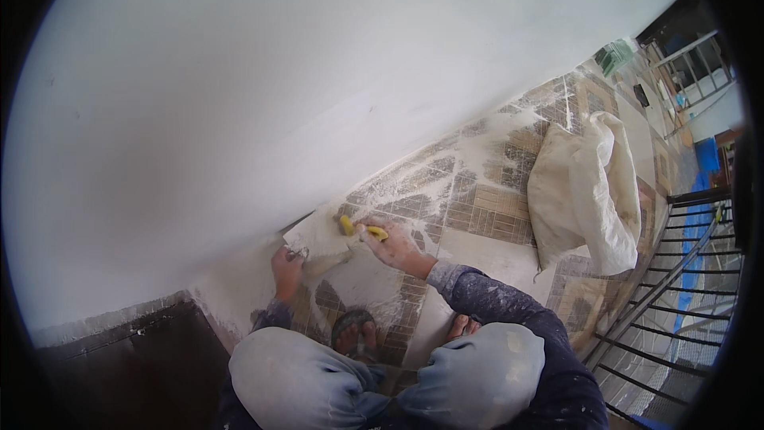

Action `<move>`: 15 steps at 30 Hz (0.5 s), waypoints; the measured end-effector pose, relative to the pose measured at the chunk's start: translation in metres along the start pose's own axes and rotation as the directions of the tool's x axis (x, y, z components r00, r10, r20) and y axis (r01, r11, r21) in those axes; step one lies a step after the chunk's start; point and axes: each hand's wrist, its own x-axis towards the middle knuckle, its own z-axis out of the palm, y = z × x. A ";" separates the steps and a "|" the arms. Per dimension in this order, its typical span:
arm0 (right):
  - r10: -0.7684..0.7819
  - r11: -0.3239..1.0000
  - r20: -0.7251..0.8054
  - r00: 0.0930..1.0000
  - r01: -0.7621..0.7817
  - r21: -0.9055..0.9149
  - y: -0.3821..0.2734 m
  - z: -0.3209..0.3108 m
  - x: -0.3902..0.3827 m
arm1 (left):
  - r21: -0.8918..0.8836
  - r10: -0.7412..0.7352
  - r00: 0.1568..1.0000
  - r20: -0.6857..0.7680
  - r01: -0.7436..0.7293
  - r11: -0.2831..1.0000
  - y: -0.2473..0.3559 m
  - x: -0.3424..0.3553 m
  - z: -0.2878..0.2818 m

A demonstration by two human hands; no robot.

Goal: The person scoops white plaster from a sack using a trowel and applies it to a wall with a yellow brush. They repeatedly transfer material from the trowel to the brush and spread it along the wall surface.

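Note:
My right hand (391, 247), white with dust, is closed around a yellow-handled brush (347, 225) held low by the foot of the wall. Just left of it, my left hand (286, 272) grips the edge of a flat white sheet-like piece (314, 237); whether it is a dustpan or a scrap of board I cannot tell. The brush is over or right beside the far edge of that piece. White powder (434, 191) is smeared across the patterned floor tiles (493, 211) around both hands.
A smooth white wall (239, 87) rises along the left. To the right a pale woven sack (585, 191) stands slumped on the floor. Black metal railing (668, 306) runs down the far right. A dark panel (127, 366) is at the lower left. Something green (613, 56) lies far off by the wall.

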 end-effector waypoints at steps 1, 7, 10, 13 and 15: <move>-0.039 0.999 0.045 0.998 0.038 0.014 -0.003 0.002 -0.005 | -0.065 -0.025 0.999 0.040 0.027 0.997 -0.003 0.001 0.000; 0.025 0.998 -0.151 0.988 -0.017 0.053 0.001 -0.038 -0.041 | -0.277 -0.012 0.994 0.110 0.043 0.960 -0.009 0.004 0.005; 0.153 0.982 -0.202 0.967 -0.126 0.139 0.016 -0.062 -0.061 | -0.290 0.031 0.989 0.146 0.013 0.957 -0.001 0.003 0.010; 0.166 0.977 -0.310 0.936 -0.114 0.180 0.031 -0.071 -0.080 | -0.302 -0.037 0.975 0.218 0.103 0.948 0.020 0.000 0.019; 0.196 0.971 -0.345 0.918 -0.133 0.199 0.039 -0.073 -0.091 | -0.378 -0.011 0.968 0.249 0.108 0.920 0.043 -0.003 0.029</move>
